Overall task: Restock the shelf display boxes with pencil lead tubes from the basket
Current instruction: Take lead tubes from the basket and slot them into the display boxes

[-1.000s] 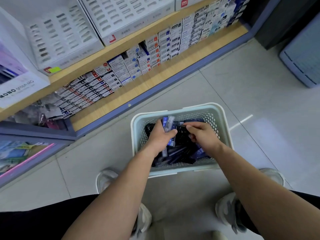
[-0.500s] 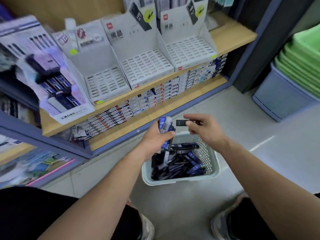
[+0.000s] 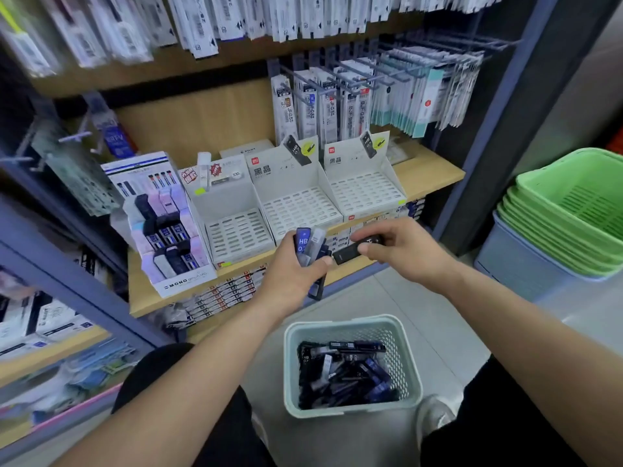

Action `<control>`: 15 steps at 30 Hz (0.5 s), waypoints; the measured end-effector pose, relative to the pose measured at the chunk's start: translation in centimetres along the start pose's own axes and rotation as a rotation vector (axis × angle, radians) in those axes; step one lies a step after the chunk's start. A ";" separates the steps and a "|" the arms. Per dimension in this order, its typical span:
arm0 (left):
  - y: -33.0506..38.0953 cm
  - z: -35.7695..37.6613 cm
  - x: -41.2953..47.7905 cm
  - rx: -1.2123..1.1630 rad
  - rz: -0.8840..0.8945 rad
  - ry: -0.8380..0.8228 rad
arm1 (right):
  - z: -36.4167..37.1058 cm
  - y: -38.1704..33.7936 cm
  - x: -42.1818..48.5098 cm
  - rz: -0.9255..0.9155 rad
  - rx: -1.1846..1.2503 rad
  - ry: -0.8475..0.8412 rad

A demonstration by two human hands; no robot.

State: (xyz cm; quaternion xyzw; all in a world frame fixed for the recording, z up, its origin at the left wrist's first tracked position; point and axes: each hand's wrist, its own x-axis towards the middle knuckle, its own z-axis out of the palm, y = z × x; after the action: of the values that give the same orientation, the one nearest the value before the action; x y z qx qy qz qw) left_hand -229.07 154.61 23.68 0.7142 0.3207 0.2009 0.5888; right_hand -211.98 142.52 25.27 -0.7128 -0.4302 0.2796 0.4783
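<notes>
Where right fingers (image 3: 372, 253) pinch, black tube (image 3: 345, 253) protrudes (leftward).

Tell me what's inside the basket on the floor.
A loose heap of black and blue pencil lead tubes lies in the basket. They cover its bottom; whatever lies beneath is hidden.

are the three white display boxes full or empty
Empty: the slotted trays of all three white display boxes show bare holes, nothing standing in them.

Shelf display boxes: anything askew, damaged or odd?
Nothing tipped or damaged. The three white display boxes stand in a row, slots looking bare; lead tubes lie jumbled in the basket, as loose stock would.
</notes>
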 end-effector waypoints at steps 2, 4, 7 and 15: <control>0.2 -0.1 0.9 -0.002 0.016 0.020 | -0.2 -0.1 1.0 0.020 -0.085 -0.052; 0.2 -0.2 1.8 -0.003 0.013 0.021 | -0.1 0.2 2.1 0.027 -0.082 -0.047; -0.2 -0.3 3.5 0.000 -0.005 0.030 | 0.2 0.7 4.0 0.064 0.112 0.071; -1.1 -0.5 8.2 0.053 -0.034 0.036 | 1.4 2.3 8.7 0.043 0.249 0.201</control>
State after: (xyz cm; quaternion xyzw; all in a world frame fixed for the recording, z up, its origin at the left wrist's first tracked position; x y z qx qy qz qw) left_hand -223.81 160.77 21.95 0.7204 0.3485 0.1949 0.5671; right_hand -208.20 150.39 22.67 -0.6815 -0.3269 0.2681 0.5974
